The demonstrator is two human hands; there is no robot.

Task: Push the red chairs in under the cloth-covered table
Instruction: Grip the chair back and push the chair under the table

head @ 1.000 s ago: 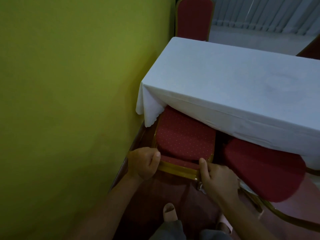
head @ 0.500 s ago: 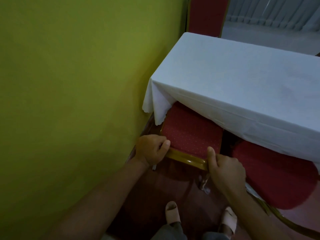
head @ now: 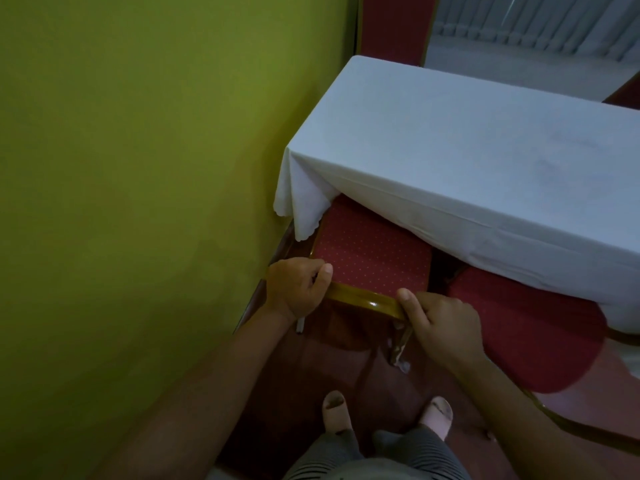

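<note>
The left hand [head: 298, 289] is clenching the left end of the gold-painted metal top rail [head: 363, 301] of the red dotted-fabric chair [head: 374, 258], with the thumb lying over the edge of the backrest padding. The right hand [head: 445, 327] is clenching the right end of the same rail, thumb pointing toward 11 o'clock along the padding. Both hands are grasping the chair; neither is released.

The chair is sitting at the 12 o'clock side of the hands, next to the olive-green painted wall [head: 138, 202] at 9 o'clock. The upper part of its backrest is lying under the hanging edge of the white tablecloth [head: 485, 161], which is covering the long rectangular worktop [head: 450, 223]. A scalloped corner of the cloth is drooping beside the chair's left edge.

A second red padded chair with a rounded back [head: 530, 330] is standing at 3 o'clock from the right hand, just beside it, and is partly tucked under the cloth edge as well. A third red chair back with gold trim [head: 394, 26] is showing at 12 o'clock, beyond the far end of the worktop.

Two feet in pale open sandals [head: 337, 414] are standing on the reddish-brown floor [head: 304, 368] at 6 o'clock, below the hands.
</note>
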